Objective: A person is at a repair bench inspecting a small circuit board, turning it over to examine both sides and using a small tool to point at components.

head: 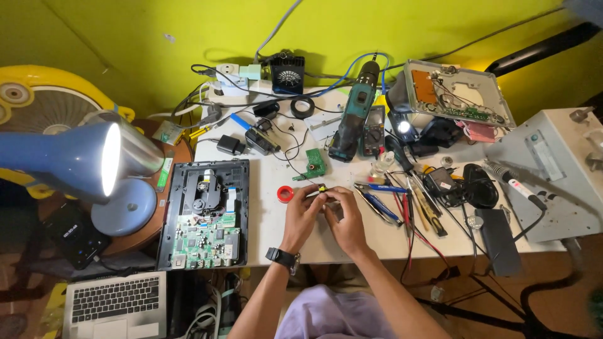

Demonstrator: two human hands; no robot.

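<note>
Both hands meet over the middle of the white table [270, 213]. My left hand [303, 213], with a black wristwatch [282, 257] on its wrist, and my right hand [344, 216] pinch a small dark and yellow component [321, 189] between their fingertips. A thin wire runs from it up toward a small green circuit board [315, 163]. A red tape roll [285, 194] lies just left of my left hand.
An opened black disc drive with a green board [204, 213] lies at left. Pliers and screwdrivers [389, 204] lie at right. A teal cordless drill [355, 113], a multimeter [375, 130], a lit blue desk lamp [63, 160], a laptop [116, 304] and a grey metal box [553, 169] surround the area.
</note>
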